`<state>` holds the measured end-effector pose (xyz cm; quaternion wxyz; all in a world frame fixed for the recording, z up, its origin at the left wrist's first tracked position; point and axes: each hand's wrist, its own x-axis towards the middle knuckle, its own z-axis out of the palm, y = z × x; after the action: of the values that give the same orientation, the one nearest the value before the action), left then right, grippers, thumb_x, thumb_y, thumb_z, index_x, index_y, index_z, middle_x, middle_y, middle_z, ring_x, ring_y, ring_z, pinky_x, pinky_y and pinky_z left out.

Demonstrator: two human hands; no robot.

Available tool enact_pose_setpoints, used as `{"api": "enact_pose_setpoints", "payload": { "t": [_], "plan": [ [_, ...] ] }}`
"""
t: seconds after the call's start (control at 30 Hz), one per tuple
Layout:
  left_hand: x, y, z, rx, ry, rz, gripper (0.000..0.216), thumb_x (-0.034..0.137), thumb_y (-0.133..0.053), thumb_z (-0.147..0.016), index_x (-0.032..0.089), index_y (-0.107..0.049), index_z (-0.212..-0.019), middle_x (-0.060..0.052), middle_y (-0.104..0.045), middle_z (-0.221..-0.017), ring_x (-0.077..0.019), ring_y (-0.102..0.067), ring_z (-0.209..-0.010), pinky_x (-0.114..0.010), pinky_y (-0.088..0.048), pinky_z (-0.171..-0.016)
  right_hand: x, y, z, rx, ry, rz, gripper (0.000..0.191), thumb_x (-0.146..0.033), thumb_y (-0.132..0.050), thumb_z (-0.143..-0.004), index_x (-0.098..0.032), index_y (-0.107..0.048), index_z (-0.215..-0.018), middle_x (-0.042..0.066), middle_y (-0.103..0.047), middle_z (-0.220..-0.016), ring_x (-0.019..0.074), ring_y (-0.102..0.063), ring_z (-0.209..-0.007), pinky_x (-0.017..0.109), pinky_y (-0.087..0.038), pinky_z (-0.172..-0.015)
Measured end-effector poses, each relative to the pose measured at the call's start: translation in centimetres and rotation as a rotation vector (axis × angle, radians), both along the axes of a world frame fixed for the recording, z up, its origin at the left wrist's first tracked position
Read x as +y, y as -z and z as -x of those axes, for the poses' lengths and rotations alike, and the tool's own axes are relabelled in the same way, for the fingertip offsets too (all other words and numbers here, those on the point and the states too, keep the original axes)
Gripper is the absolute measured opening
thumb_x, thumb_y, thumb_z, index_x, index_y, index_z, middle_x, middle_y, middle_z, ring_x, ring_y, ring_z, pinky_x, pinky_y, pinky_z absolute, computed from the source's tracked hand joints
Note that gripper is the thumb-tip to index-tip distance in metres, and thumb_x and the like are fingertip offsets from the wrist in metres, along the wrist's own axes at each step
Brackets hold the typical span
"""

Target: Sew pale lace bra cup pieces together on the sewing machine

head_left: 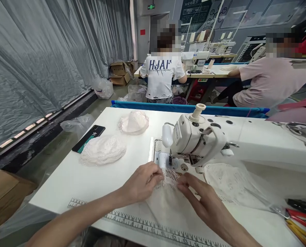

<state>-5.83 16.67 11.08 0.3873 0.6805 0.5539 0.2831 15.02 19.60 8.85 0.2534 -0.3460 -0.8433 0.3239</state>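
A white sewing machine (199, 137) stands on a white table (73, 178). A piece of white lace fabric (169, 178) lies under its needle. My left hand (142, 183) is curled, its fingers pinching the lace on the left of the needle. My right hand (201, 199) rests on the same lace from the right, fingers pressed together at its edge. More white lace (227, 181) is heaped to the right, under the machine arm.
Two stacks of lace cups, one (102, 151) nearer and one (134, 122) farther, lie on the left of the table beside a black phone (88, 138). A ruler strip (142, 224) runs along the front edge. Scissors (300, 214) lie far right. Two people sit at tables behind.
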Motion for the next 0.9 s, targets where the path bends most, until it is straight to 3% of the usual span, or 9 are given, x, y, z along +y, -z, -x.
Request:
{"api": "enact_pose_setpoints", "payload": {
  "t": [0.1,0.2,0.37,0.5,0.63,0.8,0.9],
  "plan": [
    [-0.3,-0.6,-0.1,-0.147,0.043,0.198,0.023,0.032,-0.036,-0.093,0.018,-0.051,-0.082,0.002,-0.061,-0.067,-0.0091,-0.054,-0.048,-0.021,-0.042,-0.05,-0.8,-0.8,0.0,0.017,-0.032,0.233,0.023,-0.031,-0.033,-0.096,-0.023,-0.041,-0.077,-0.004,-0.048,-0.059,0.0114,-0.046,-0.049,0.022,-0.034,-0.047],
    [0.5,0.3,-0.2,-0.109,0.032,0.279,0.025,0.036,-0.036,-0.092,0.017,-0.049,-0.083,0.003,-0.061,-0.064,-0.0074,-0.048,-0.036,-0.02,-0.039,-0.041,0.4,0.4,0.5,-0.02,0.007,0.227,0.023,-0.031,-0.03,-0.096,-0.023,-0.038,-0.076,-0.005,-0.047,-0.058,0.0114,-0.044,-0.047,0.022,-0.033,-0.047],
    [1.4,2.2,-0.4,-0.04,0.109,0.217,0.028,0.033,-0.035,-0.094,0.016,-0.05,-0.078,0.0,-0.065,-0.074,-0.0098,-0.059,-0.05,-0.022,-0.044,-0.054,2.2,2.5,0.6,-0.096,0.017,0.129,0.021,-0.026,-0.029,-0.096,-0.023,-0.038,-0.077,-0.003,-0.05,-0.06,0.0133,-0.046,-0.049,0.024,-0.033,-0.048],
    [0.8,1.7,-0.6,0.047,0.116,0.087,0.028,0.033,-0.033,-0.095,0.016,-0.05,-0.079,0.001,-0.06,-0.069,-0.0119,-0.058,-0.063,-0.023,-0.042,-0.061,1.2,2.2,-0.3,-0.064,0.037,-0.006,0.014,-0.024,-0.029,-0.096,-0.022,-0.04,-0.088,-0.001,-0.052,-0.066,0.0126,-0.045,-0.047,0.023,-0.032,-0.046],
    [0.0,1.2,-0.9,0.158,0.186,-0.003,0.026,0.035,-0.034,-0.095,0.017,-0.049,-0.085,0.0,-0.057,-0.078,-0.0131,-0.053,-0.071,-0.024,-0.041,-0.063,0.3,1.9,-0.8,-0.076,0.055,-0.073,0.012,-0.023,-0.029,-0.096,-0.021,-0.041,-0.093,0.0,-0.054,-0.071,0.0118,-0.047,-0.046,0.023,-0.032,-0.043],
    [-1.0,1.7,-0.9,0.288,0.253,-0.057,0.02,0.034,-0.042,-0.093,0.02,-0.053,-0.103,-0.004,-0.057,-0.106,-0.0181,-0.051,-0.096,-0.032,-0.045,-0.079,-1.0,0.8,-2.2,0.06,0.129,-0.009,0.016,-0.025,-0.028,-0.097,-0.022,-0.04,-0.086,-0.002,-0.051,-0.064,0.0113,-0.046,-0.046,0.022,-0.034,-0.044],
    [-1.4,2.2,-0.7,0.376,0.245,-0.1,0.022,0.036,-0.046,-0.091,0.019,-0.056,-0.102,-0.006,-0.054,-0.115,-0.0202,-0.049,-0.099,-0.034,-0.048,-0.078,-2.5,-1.3,-4.5,0.055,0.032,0.123,0.027,-0.028,-0.029,-0.097,-0.023,-0.042,-0.074,-0.003,-0.048,-0.057,0.0109,-0.047,-0.048,0.022,-0.038,-0.049]
  ]
}}
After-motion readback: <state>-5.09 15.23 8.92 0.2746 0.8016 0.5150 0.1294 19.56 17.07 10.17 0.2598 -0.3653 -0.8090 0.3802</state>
